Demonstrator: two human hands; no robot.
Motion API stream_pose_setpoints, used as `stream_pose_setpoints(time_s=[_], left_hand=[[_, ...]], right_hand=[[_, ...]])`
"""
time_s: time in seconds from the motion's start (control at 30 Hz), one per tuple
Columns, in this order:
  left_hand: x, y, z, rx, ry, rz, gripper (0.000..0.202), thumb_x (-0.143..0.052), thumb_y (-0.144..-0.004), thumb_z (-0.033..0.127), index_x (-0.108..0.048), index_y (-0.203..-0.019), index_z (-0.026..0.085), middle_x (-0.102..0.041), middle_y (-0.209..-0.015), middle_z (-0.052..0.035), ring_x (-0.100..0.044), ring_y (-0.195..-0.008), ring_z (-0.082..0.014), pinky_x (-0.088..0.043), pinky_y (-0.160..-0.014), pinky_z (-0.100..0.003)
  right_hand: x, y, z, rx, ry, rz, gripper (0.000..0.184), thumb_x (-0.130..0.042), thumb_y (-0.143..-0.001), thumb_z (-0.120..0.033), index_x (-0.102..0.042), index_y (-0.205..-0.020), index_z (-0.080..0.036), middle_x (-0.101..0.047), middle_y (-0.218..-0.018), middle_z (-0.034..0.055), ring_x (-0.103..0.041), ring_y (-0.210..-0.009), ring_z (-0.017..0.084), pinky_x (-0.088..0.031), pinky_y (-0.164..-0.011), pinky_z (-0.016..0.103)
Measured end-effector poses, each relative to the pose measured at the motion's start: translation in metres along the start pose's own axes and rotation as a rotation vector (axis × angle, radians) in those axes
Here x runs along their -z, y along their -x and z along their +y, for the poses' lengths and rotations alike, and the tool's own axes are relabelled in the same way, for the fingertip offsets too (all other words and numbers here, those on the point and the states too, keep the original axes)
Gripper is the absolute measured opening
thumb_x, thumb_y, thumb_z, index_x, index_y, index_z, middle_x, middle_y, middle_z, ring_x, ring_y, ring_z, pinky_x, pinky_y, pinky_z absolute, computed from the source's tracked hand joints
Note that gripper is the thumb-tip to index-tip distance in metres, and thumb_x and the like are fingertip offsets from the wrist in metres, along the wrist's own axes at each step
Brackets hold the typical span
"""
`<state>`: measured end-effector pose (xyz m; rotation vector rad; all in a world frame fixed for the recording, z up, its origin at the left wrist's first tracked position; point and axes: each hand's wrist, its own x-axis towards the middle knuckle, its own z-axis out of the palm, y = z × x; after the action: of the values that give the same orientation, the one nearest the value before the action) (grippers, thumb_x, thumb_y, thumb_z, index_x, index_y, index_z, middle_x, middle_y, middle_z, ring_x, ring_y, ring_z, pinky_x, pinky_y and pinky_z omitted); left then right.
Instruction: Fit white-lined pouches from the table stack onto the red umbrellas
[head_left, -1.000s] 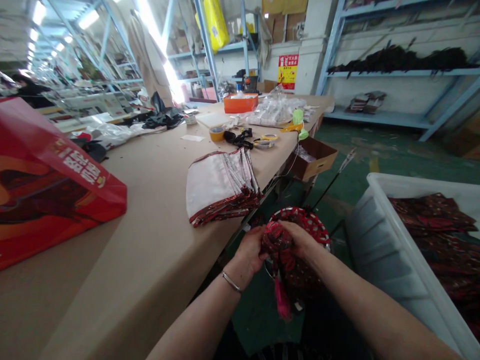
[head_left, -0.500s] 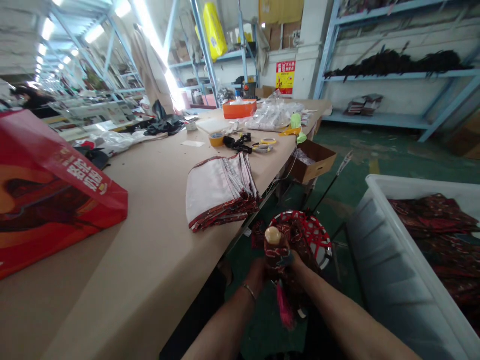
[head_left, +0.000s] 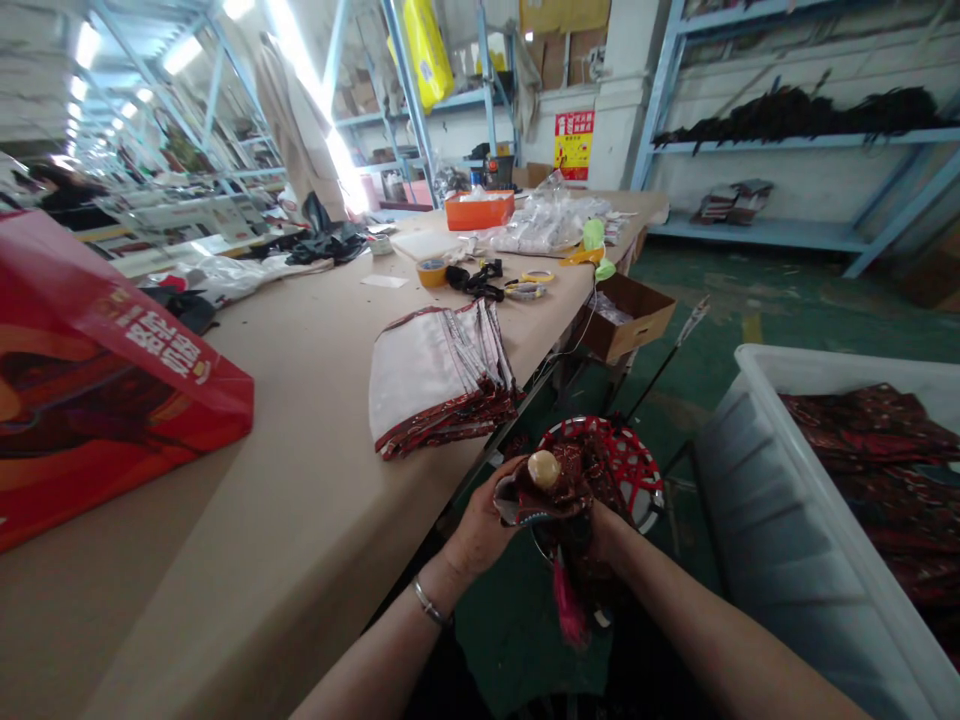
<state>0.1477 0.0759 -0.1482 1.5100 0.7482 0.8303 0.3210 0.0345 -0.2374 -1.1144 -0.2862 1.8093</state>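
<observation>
A dark red patterned fabric piece (head_left: 574, 490) with a pale lining sits around a rod with a round cream knob (head_left: 544, 469). At its left edge my left hand (head_left: 480, 525), with a bracelet on the wrist, is closed on the cloth. My right hand (head_left: 606, 535) grips the fabric from the right, its fingers mostly hidden beneath it. Behind the cloth is a red and white round stool-like top (head_left: 637, 470). A pink tassel (head_left: 570, 610) hangs below. On the table's edge lies a stack of folded fabric pieces (head_left: 427, 370), pale lining upward.
The brown-covered table (head_left: 300, 420) runs along my left, with a red bag (head_left: 112, 390) on it. Tape (head_left: 432, 272), scissors (head_left: 525, 290) and an orange box (head_left: 480, 211) lie farther back. A white bin (head_left: 757, 480) of patterned fabric stands at right.
My left hand has come up and to the left, pulling the fabric's edge outward so its pale lining shows. My right hand stays near the same place on the cloth.
</observation>
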Motion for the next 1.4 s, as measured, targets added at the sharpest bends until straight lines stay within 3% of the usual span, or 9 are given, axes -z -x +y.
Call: stream_pose_setpoints(time_s=[0.27,0.4,0.5,0.6,0.9,1.0,1.13,1.2,1.4], left_hand=[[0.005,-0.022,0.058,-0.184,-0.153,0.214,0.019,-0.07,-0.07,0.025,-0.059,-0.058,0.015,-0.051,-0.055,0.0042,-0.043,-0.055,-0.0075,-0.035,-0.053,-0.019],[0.003,-0.029,0.049,-0.142,0.13,0.296,0.015,-0.069,-0.072,0.026,-0.059,-0.067,0.017,-0.054,-0.06,0.0049,-0.046,-0.057,-0.0072,-0.038,-0.055,-0.018],[0.011,-0.023,0.033,-0.075,0.276,0.154,0.029,-0.072,-0.07,0.025,-0.064,-0.098,0.021,-0.066,-0.086,0.0005,-0.057,-0.076,-0.0121,-0.045,-0.071,-0.022],[0.014,-0.015,0.03,-0.067,0.191,0.111,0.025,-0.07,-0.073,0.023,-0.069,-0.097,0.019,-0.068,-0.089,-0.002,-0.059,-0.081,-0.0145,-0.046,-0.075,-0.024],[-0.002,-0.032,0.089,-0.372,0.358,0.358,0.013,-0.073,-0.07,0.018,-0.064,-0.079,0.021,-0.065,-0.076,0.004,-0.059,-0.071,-0.011,-0.05,-0.07,-0.024],[0.009,-0.025,0.071,-0.288,0.428,0.387,0.027,-0.076,-0.065,0.018,-0.059,-0.086,0.023,-0.065,-0.083,0.0041,-0.06,-0.074,-0.0098,-0.05,-0.07,-0.022],[0.01,-0.006,0.021,-0.015,0.397,0.053,0.072,-0.083,-0.052,0.024,-0.053,-0.118,0.025,-0.063,-0.117,-0.0066,-0.06,-0.104,-0.0229,-0.049,-0.089,-0.035],[0.004,0.0,0.0,0.122,0.315,-0.041,0.066,-0.083,-0.054,0.026,-0.059,-0.114,0.018,-0.066,-0.112,-0.0098,-0.059,-0.107,-0.0269,-0.045,-0.096,-0.041],[0.012,0.008,-0.014,0.163,0.198,0.333,0.026,-0.074,-0.066,0.027,-0.071,-0.089,0.015,-0.073,-0.092,-0.0048,-0.065,-0.091,-0.0229,-0.047,-0.092,-0.039]], right_hand=[[-0.011,0.023,-0.035,0.131,-0.09,-0.147,0.015,-0.059,-0.075,-0.027,-0.068,-0.082,-0.017,-0.072,-0.073,0.0042,-0.067,-0.071,0.018,-0.053,-0.075,0.031],[-0.013,0.025,-0.047,0.224,-0.195,-0.143,0.013,-0.059,-0.074,-0.026,-0.068,-0.078,-0.017,-0.072,-0.075,0.0025,-0.067,-0.069,0.016,-0.052,-0.076,0.029],[-0.008,0.025,-0.041,0.229,-0.164,-0.134,0.01,-0.062,-0.072,-0.026,-0.067,-0.076,-0.018,-0.072,-0.074,0.0025,-0.067,-0.072,0.018,-0.051,-0.077,0.031],[-0.004,0.026,-0.027,0.218,-0.152,-0.129,0.009,-0.064,-0.072,-0.025,-0.068,-0.076,-0.02,-0.072,-0.073,0.0027,-0.068,-0.076,0.019,-0.051,-0.078,0.031],[-0.036,0.032,-0.034,0.306,-0.219,-0.184,0.016,-0.058,-0.078,-0.023,-0.067,-0.091,-0.02,-0.073,-0.089,0.0025,-0.067,-0.089,0.017,-0.05,-0.086,0.032],[-0.023,0.014,-0.031,0.19,-0.209,0.002,0.014,-0.053,-0.081,-0.022,-0.066,-0.083,-0.017,-0.073,-0.078,0.0033,-0.068,-0.078,0.016,-0.051,-0.084,0.032],[0.005,-0.015,-0.012,0.013,-0.11,0.123,0.017,-0.051,-0.082,-0.023,-0.064,-0.075,-0.014,-0.071,-0.066,0.0056,-0.068,-0.064,0.017,-0.054,-0.075,0.032],[0.011,-0.023,-0.006,-0.002,-0.057,0.117,0.015,-0.055,-0.08,-0.023,-0.065,-0.075,-0.013,-0.071,-0.066,0.0071,-0.068,-0.064,0.018,-0.054,-0.075,0.033],[0.012,-0.02,-0.014,0.178,0.127,0.209,0.015,-0.062,-0.077,-0.029,-0.067,-0.083,-0.016,-0.073,-0.087,0.0072,-0.066,-0.094,0.021,-0.046,-0.095,0.038]])
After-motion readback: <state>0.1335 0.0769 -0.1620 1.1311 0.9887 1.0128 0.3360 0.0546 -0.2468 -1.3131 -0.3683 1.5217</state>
